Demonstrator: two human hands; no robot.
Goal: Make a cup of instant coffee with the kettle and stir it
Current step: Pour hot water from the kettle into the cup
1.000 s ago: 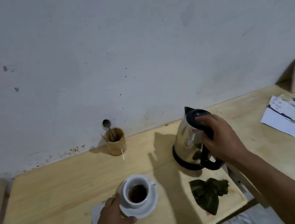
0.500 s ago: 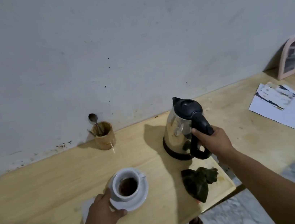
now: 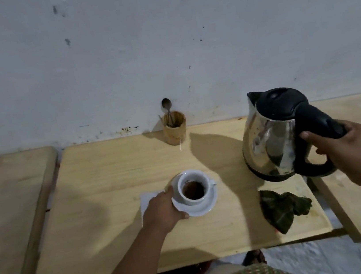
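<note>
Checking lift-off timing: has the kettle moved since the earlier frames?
Cannot tell. The camera itself moved; against the wooden cup and green cloth, the kettle keeps about the same spot, gripped by the right hand.

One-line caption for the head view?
Right hand grips the kettle handle; left hand steadies the saucer under the cup.

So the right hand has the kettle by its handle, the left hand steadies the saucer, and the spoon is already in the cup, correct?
Not quite. The head view shows the spoon standing in the wooden holder by the wall, not in the cup, which holds only brown coffee. The rest holds: the right hand grips the kettle by its handle, and the left hand steadies the saucer.
</note>
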